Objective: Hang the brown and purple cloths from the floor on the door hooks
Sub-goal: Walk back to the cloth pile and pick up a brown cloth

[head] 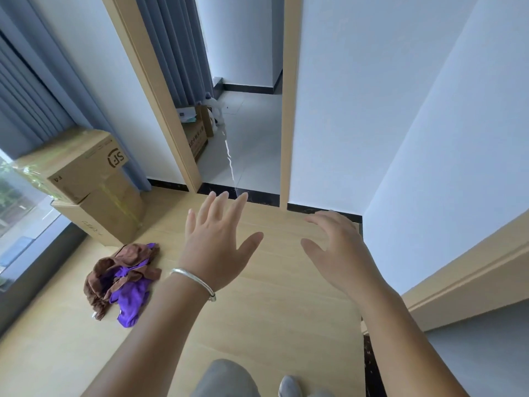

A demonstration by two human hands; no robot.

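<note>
A brown cloth [98, 277] and a purple cloth [132, 299] lie crumpled together in one heap on the wooden floor at the lower left. My left hand [216, 242], with a silver bangle on the wrist, is stretched out in the air with its fingers spread, to the right of the heap and apart from it. My right hand [337, 247] hovers further right, fingers relaxed and slightly bent, holding nothing. No door hooks are visible in this view.
Two stacked cardboard boxes [94, 184] stand by the window and grey curtain at left. An open doorway [243, 138] ahead leads to a tiled room with more boxes. A white wall and a wooden door edge [458, 270] are at right. My knee and shoe show at bottom.
</note>
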